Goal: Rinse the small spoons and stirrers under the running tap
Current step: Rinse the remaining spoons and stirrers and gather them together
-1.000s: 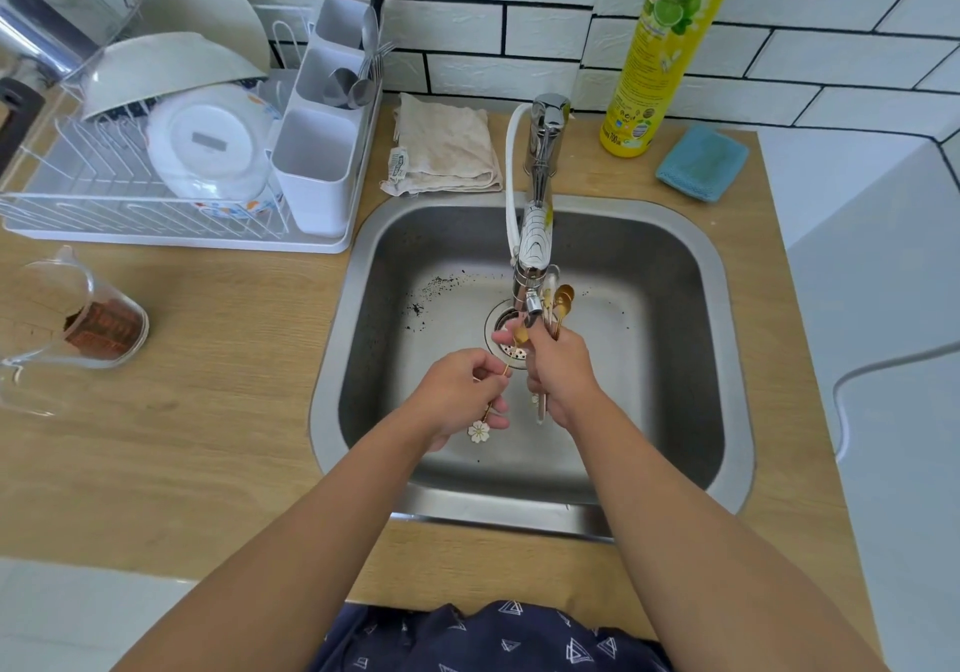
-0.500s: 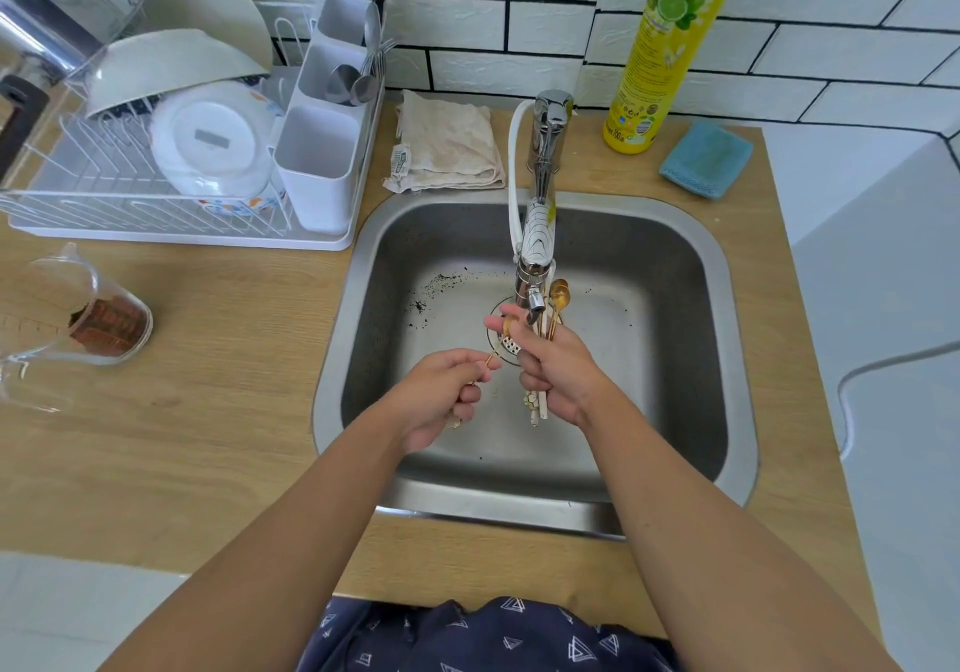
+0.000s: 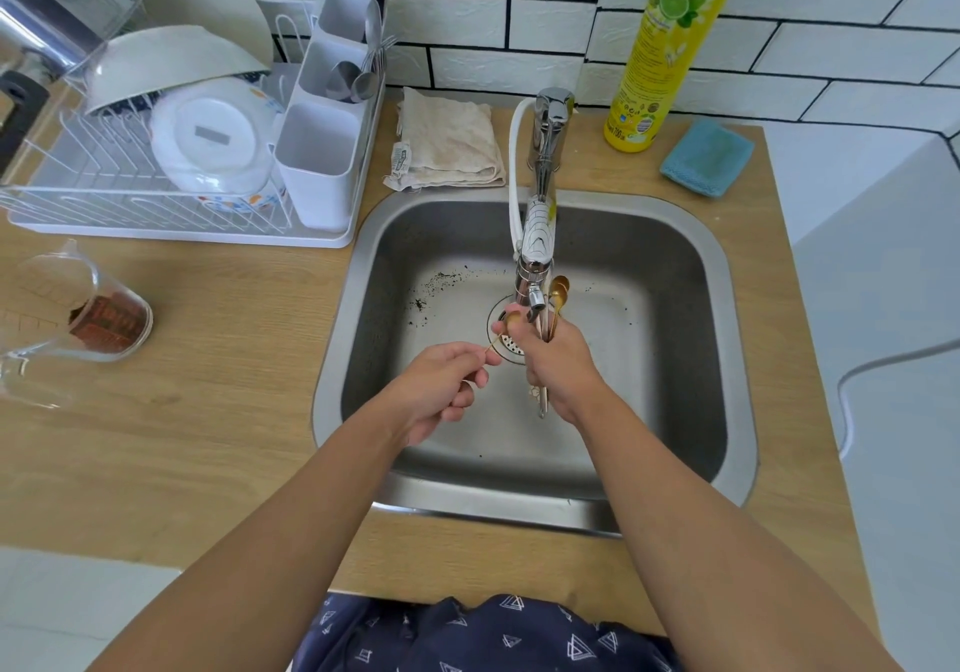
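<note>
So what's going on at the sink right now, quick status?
Right hand grips spoon bundle upright beside the tap. Left hand pinches a thin gold stirrer. Dark specks on sink floor; nothing blocking.

A yellow dish-soap bottle [image 3: 670,42] by the tiled wall is printed with large white Thai lettering above a lime picture, and "700" is seen near its base; the smaller print cannot be read.

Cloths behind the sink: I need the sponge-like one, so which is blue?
The blue cloth, right of the yellow soap bottle; the cloth left of the tap is beige.
</note>
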The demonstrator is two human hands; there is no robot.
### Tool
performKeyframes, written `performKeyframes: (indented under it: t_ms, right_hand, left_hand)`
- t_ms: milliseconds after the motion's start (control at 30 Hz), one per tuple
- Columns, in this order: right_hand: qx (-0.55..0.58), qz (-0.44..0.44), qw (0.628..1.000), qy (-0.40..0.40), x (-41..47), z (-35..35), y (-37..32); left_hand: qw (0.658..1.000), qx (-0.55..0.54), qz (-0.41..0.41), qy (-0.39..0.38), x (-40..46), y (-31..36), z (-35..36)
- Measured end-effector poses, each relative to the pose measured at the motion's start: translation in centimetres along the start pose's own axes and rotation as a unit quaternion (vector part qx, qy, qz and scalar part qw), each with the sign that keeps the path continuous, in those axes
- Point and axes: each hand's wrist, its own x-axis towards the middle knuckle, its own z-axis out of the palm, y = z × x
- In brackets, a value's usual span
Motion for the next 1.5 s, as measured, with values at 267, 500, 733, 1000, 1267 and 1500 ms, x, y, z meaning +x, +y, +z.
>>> performKeyframes:
  t_ms: [267,500,733,1000,1267,1500]
  right_hand:
    - [0.060,0.049,0.997,0.020,0.1,0.9,-0.1]
    - [0.041,0.033,0.998,0.027,-0.2,0.6,0.0]
    - [0.185,0.054,0.975,-0.112,-0.3,-0.6,-0.5]
    - [0.123,0.074,0.988,-0.050,0.5,-0.2,-0.6]
    - [0.122,0.034,0.991,-0.047,-0.2,-1.5,-0.3]
    - [0.098,-0.017,0.955,0.278,0.3,-5.1,-0.6]
  left_hand:
    - [0.999,-0.032,-0.023,-0.034,-0.4,-0.3,-0.1]
    - [0.996,-0.062,-0.038,-0.053,-1.0,0.0,0.0]
    - [0.948,-0.264,-0.115,-0.136,-0.9,0.5,-1.1]
    - [0.998,0.008,-0.006,-0.060,-0.6,-1.0,-1.5]
    - [0.996,-0.049,-0.021,-0.070,0.5,-0.9,-1.6]
    - [0.993,0.023,0.115,-0.018,3.8,0.9,3.2]
